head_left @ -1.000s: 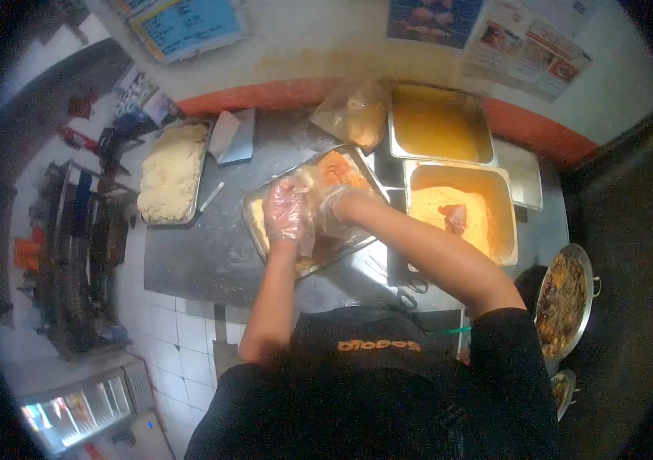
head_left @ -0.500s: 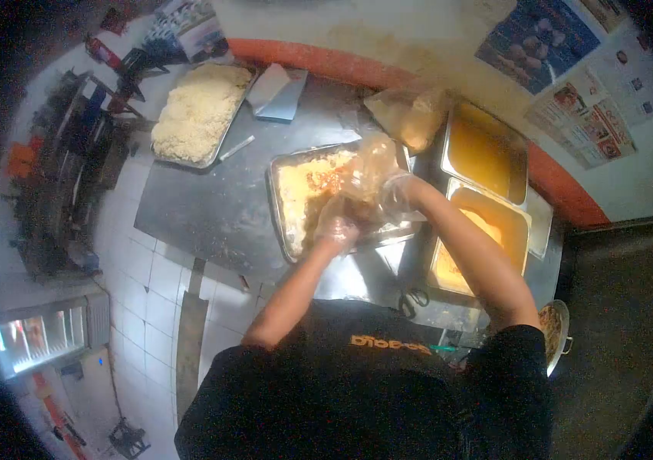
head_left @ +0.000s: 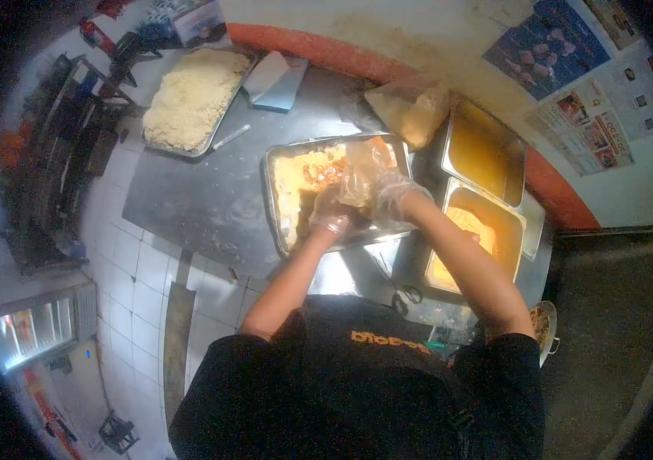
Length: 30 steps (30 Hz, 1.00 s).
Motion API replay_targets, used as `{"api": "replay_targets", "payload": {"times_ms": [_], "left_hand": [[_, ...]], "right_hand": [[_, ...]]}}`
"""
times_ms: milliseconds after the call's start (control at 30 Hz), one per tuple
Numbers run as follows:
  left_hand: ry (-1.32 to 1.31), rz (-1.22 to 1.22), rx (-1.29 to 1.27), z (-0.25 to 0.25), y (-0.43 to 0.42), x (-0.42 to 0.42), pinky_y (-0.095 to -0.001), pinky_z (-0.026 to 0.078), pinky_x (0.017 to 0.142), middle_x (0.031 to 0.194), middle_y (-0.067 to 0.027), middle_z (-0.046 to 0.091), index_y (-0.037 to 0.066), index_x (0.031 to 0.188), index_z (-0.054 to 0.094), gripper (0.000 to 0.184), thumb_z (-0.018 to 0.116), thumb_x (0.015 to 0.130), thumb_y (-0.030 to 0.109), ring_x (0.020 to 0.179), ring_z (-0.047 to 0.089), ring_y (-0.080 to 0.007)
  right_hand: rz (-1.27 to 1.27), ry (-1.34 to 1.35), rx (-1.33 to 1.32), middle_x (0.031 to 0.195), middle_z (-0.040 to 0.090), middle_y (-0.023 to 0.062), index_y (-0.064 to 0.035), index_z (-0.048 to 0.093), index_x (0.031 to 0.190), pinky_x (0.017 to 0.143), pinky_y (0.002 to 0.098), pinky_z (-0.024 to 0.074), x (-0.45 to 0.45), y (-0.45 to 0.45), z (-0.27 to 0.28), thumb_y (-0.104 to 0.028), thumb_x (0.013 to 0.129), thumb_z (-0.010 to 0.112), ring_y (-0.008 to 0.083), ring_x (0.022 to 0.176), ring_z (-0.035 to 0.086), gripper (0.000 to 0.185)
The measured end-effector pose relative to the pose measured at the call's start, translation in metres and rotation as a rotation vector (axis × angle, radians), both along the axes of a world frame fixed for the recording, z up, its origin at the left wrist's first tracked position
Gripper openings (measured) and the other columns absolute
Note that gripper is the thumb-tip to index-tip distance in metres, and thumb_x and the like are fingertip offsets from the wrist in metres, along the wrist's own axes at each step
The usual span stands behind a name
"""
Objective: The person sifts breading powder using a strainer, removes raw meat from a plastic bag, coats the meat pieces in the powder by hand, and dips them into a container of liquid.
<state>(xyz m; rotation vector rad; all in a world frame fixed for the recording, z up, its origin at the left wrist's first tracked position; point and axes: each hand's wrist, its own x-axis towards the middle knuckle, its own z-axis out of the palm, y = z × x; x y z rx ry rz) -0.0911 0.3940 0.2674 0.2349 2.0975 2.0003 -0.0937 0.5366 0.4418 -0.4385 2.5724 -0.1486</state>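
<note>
A rectangular metal tray (head_left: 271, 201) lies on the table with a pale yellow layer (head_left: 289, 184) in it. Reddish-orange filling (head_left: 322, 170) sits on that layer. Above the tray, a clear plastic bag (head_left: 358, 172) is held between both hands. My left hand (head_left: 332, 217), in a thin clear glove, is closed at the bag's lower left. My right hand (head_left: 397, 195), gloved likewise, grips the bag from the right side. Glare and the bag itself hide most fingertips and part of the tray's right half.
A tray of crumbly pale mixture (head_left: 196, 100) stands back left, beside a blue notepad (head_left: 282, 86) and a white marker-like stick (head_left: 232, 136). On the right are a pan of amber liquid (head_left: 487, 153), a pan of yellow mixture (head_left: 468, 230) and a tied plastic bag (head_left: 414, 115). Black-handled scissors (head_left: 405, 297) lie nearby.
The held bag is tipped lower, and more orange-red shows in the tray's upper right. Both hands stay over the tray. The whole view has shifted slightly.
</note>
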Motion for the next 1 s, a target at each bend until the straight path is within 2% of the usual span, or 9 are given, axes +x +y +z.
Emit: {"api": "replay_targets", "payload": {"times_ms": [33, 133, 200, 533, 633, 733, 833, 933, 1000], "left_hand": [[-0.091, 0.026, 0.160, -0.002, -0.001, 0.000, -0.0363, 0.049, 0.084, 0.105, -0.0114, 0.065, 0.006, 0.109, 0.062, 0.034, 0.060, 0.080, 0.024, 0.095, 0.062, -0.0243], [0.616, -0.073, -0.607, 0.041, -0.011, 0.013, -0.0345, 0.049, 0.084, 0.106, -0.0125, 0.065, 0.006, 0.111, 0.062, 0.035, 0.061, 0.081, 0.025, 0.093, 0.063, -0.0240], [0.151, -0.042, 0.252, 0.070, -0.009, 0.021, -0.0338, 0.049, 0.080, 0.103, -0.0125, 0.066, 0.004, 0.111, 0.061, 0.034, 0.063, 0.082, 0.022, 0.091, 0.063, -0.0214], [0.176, 0.161, -0.044, 0.059, -0.005, -0.017, -0.0324, 0.050, 0.064, 0.079, -0.0098, 0.068, 0.000, 0.099, 0.064, 0.024, 0.063, 0.083, 0.018, 0.073, 0.066, -0.0182], [0.209, 0.140, -0.026, 0.049, -0.005, -0.020, -0.0328, 0.047, 0.058, 0.070, -0.0043, 0.063, 0.002, 0.098, 0.063, 0.021, 0.058, 0.088, 0.020, 0.061, 0.058, -0.0174], [-0.060, 0.305, 0.206, 0.068, 0.005, -0.014, -0.0310, 0.045, 0.058, 0.077, -0.0036, 0.060, 0.005, 0.104, 0.059, 0.022, 0.054, 0.091, 0.022, 0.063, 0.052, -0.0143], [-0.271, 0.309, 0.098, 0.081, 0.004, -0.010, -0.0324, 0.046, 0.077, 0.096, -0.0049, 0.059, 0.002, 0.108, 0.056, 0.025, 0.052, 0.091, 0.020, 0.085, 0.054, -0.0176], [-0.224, 0.361, 0.201, 0.069, 0.002, -0.006, -0.0334, 0.047, 0.076, 0.095, -0.0059, 0.059, 0.002, 0.105, 0.056, 0.023, 0.054, 0.091, 0.020, 0.085, 0.055, -0.0185], [-0.085, 0.217, 0.035, 0.044, -0.006, -0.013, -0.0338, 0.048, 0.075, 0.094, -0.0064, 0.060, 0.002, 0.107, 0.054, 0.025, 0.056, 0.089, 0.019, 0.085, 0.057, -0.0186]], "right_hand": [[0.000, 0.002, -0.001, 0.105, 0.062, 0.0162, -0.0037, 0.067, 0.099, 0.089, 0.0355, 0.0449, 0.000, 0.003, 0.000, -0.023, 0.074, 0.066, 0.0303, 0.101, 0.056, 0.032], [0.042, 0.033, -0.066, 0.105, 0.062, 0.0173, -0.0048, 0.064, 0.105, 0.090, 0.0355, 0.0447, 0.003, 0.010, 0.005, -0.028, 0.074, 0.067, 0.0299, 0.101, 0.057, 0.038], [-0.001, 0.056, 0.015, 0.099, 0.064, 0.0159, -0.0069, 0.065, 0.100, 0.085, 0.0352, 0.0470, 0.004, -0.001, 0.020, -0.027, 0.074, 0.067, 0.0290, 0.095, 0.059, 0.033], [-0.463, 0.372, -0.403, 0.079, 0.064, 0.0128, -0.0073, 0.065, 0.096, 0.071, 0.0379, 0.0510, 0.058, 0.058, 0.004, -0.023, 0.077, 0.061, 0.0258, 0.073, 0.063, 0.025], [-0.247, 0.720, 0.081, 0.084, 0.065, 0.0113, -0.0048, 0.063, 0.094, 0.069, 0.0360, 0.0518, 0.078, 0.100, -0.087, -0.021, 0.078, 0.059, 0.0240, 0.074, 0.064, 0.023], [-0.789, 0.426, -0.637, 0.089, 0.065, 0.0114, -0.0049, 0.060, 0.101, 0.072, 0.0350, 0.0516, 0.098, 0.056, -0.075, -0.021, 0.077, 0.059, 0.0261, 0.077, 0.065, 0.028], [-0.705, 0.301, -0.593, 0.096, 0.064, 0.0117, -0.0034, 0.057, 0.106, 0.080, 0.0354, 0.0502, 0.094, 0.034, -0.125, -0.021, 0.070, 0.069, 0.0268, 0.086, 0.063, 0.042], [-0.851, 0.226, -0.726, 0.101, 0.063, 0.0121, -0.0028, 0.057, 0.109, 0.087, 0.0361, 0.0472, 0.086, -0.006, -0.020, -0.023, 0.058, 0.081, 0.0262, 0.096, 0.060, 0.059], [-0.827, 0.190, -0.756, 0.104, 0.062, 0.0122, -0.0040, 0.057, 0.111, 0.089, 0.0363, 0.0456, 0.071, 0.002, -0.086, -0.028, 0.048, 0.087, 0.0262, 0.099, 0.058, 0.073]]}}
